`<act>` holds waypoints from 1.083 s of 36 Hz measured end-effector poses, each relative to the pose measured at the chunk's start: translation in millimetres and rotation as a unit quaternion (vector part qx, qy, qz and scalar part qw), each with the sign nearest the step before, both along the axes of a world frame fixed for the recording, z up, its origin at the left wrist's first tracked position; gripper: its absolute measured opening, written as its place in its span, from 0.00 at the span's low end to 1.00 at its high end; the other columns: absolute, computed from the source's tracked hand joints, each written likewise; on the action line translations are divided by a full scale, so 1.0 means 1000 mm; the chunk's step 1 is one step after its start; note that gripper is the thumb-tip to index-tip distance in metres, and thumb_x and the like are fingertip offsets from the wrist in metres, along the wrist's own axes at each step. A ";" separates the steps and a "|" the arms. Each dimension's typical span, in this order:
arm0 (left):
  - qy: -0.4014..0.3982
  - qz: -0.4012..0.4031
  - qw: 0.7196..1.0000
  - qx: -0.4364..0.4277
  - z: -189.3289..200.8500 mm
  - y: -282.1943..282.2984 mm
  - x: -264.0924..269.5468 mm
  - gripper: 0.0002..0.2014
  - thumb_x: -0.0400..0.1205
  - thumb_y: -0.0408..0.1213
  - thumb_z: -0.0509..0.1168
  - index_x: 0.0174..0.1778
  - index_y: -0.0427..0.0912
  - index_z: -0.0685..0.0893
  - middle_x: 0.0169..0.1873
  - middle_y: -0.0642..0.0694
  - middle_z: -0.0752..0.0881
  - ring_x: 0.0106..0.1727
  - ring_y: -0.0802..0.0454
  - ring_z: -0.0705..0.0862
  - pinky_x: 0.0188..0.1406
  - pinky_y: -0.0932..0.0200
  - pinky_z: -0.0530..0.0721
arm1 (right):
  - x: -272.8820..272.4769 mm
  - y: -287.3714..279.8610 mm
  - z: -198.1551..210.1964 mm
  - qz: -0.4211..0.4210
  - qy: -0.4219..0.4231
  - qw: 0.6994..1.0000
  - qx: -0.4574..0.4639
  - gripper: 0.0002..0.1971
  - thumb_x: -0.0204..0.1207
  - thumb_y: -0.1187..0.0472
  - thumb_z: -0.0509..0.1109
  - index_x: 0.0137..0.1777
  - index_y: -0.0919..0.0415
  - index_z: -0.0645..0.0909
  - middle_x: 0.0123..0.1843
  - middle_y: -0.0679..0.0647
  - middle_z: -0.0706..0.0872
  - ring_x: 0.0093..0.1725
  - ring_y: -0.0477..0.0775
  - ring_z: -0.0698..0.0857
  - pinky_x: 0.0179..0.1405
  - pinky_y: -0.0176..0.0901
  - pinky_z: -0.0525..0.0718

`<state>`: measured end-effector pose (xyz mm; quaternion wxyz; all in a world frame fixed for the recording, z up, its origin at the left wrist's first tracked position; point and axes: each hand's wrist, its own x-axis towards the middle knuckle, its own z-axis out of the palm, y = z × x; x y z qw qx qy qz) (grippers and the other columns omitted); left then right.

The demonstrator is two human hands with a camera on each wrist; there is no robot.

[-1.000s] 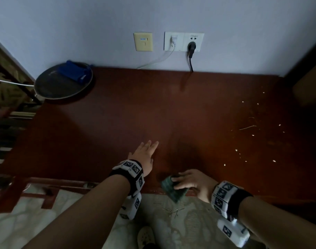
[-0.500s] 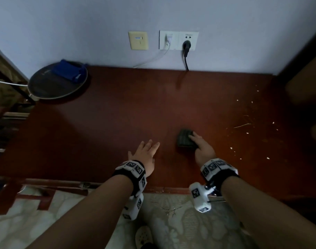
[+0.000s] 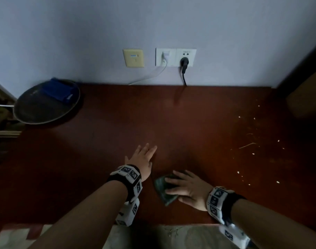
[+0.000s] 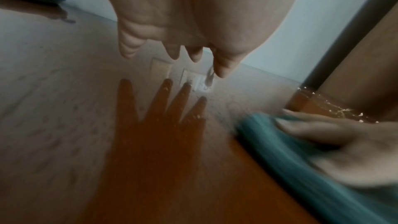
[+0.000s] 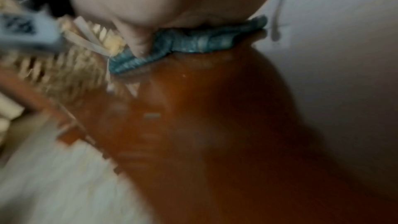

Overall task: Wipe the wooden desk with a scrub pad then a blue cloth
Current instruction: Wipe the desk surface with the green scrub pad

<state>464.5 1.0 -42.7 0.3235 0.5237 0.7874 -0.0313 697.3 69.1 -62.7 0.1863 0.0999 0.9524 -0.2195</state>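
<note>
The dark wooden bench [image 3: 117,123] carries a round tray [image 3: 37,112] with the blue cloth [image 3: 59,90] far left. Left hand [image 3: 142,159] lies flat, fingers spread. Right hand [image 3: 187,189] presses the green scrub pad [image 3: 162,189] down near the front edge.

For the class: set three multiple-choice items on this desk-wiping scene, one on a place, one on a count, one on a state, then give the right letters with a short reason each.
1. Where does the blue cloth lie?
A. in the round pan at the desk's far left corner
B. under the left hand
C. on the floor

2. How many plugs sit in the white wall sockets?
A. none
B. two
C. four

3. How is the right hand on the scrub pad?
A. fingers spread flat on top, pressing it to the desk
B. lifting it high in the air
C. not touching it

Key: 1 A, the blue cloth rests in the pan. 2 B, a white plug and a black plug. 3 A, the right hand lies flat on the scrub pad on the desk.
</note>
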 end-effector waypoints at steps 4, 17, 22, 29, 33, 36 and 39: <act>-0.007 -0.010 1.000 -0.006 -0.003 0.016 -0.005 0.30 0.89 0.41 0.49 0.82 0.67 0.42 0.84 0.60 0.40 0.85 0.52 0.39 0.78 0.30 0.51 | -0.001 0.030 0.001 0.038 -0.016 0.999 0.004 0.24 0.84 0.49 0.51 0.78 0.31 0.55 0.81 0.29 0.41 0.81 0.42 0.31 0.79 0.54 0.33; -0.013 0.006 1.000 -0.006 -0.005 0.127 0.016 0.32 0.88 0.42 0.53 0.82 0.67 0.43 0.84 0.60 0.39 0.85 0.51 0.39 0.79 0.28 0.50 | -0.065 0.205 0.011 -0.151 -0.108 0.980 0.067 0.47 0.73 0.78 0.57 0.81 0.36 0.44 0.84 0.39 0.37 0.83 0.55 0.36 0.81 0.62 0.44; -0.024 0.008 0.999 -0.033 -0.004 0.185 0.024 0.35 0.85 0.50 0.58 0.81 0.70 0.42 0.83 0.61 0.37 0.84 0.48 0.37 0.76 0.22 0.50 | -0.058 0.281 0.015 -0.213 -0.118 0.968 0.053 0.47 0.72 0.77 0.57 0.81 0.36 0.45 0.84 0.39 0.38 0.83 0.55 0.37 0.81 0.62 0.42; -0.037 0.021 0.994 -0.099 -0.006 0.254 0.046 0.39 0.80 0.59 0.63 0.79 0.75 0.44 0.82 0.63 0.32 0.83 0.43 0.30 0.67 0.12 0.49 | -0.025 0.362 0.011 -0.306 -0.117 0.943 0.063 0.47 0.70 0.75 0.60 0.82 0.36 0.45 0.84 0.41 0.38 0.83 0.57 0.39 0.80 0.61 0.44; -0.020 0.047 0.993 -0.110 -0.007 0.267 0.055 0.42 0.77 0.59 0.68 0.78 0.78 0.44 0.80 0.64 0.29 0.81 0.41 0.27 0.65 0.10 0.50 | -0.003 0.397 0.006 -0.372 -0.106 0.920 0.061 0.46 0.71 0.75 0.59 0.81 0.36 0.46 0.84 0.41 0.39 0.84 0.56 0.40 0.81 0.61 0.46; -0.022 0.047 0.990 -0.129 -0.006 0.275 0.052 0.43 0.77 0.56 0.68 0.76 0.81 0.43 0.80 0.64 0.27 0.81 0.39 0.26 0.63 0.09 0.52 | 0.011 0.423 0.004 -0.430 -0.108 0.895 0.056 0.45 0.72 0.73 0.60 0.82 0.38 0.47 0.85 0.42 0.40 0.84 0.57 0.41 0.79 0.62 0.48; -0.019 0.045 0.988 -0.144 -0.003 0.282 0.049 0.44 0.76 0.56 0.70 0.76 0.82 0.43 0.79 0.64 0.27 0.80 0.37 0.25 0.62 0.08 0.55 | 0.023 0.444 0.004 -0.488 -0.113 0.864 0.053 0.42 0.74 0.72 0.60 0.82 0.41 0.48 0.85 0.44 0.40 0.84 0.60 0.42 0.79 0.65 0.50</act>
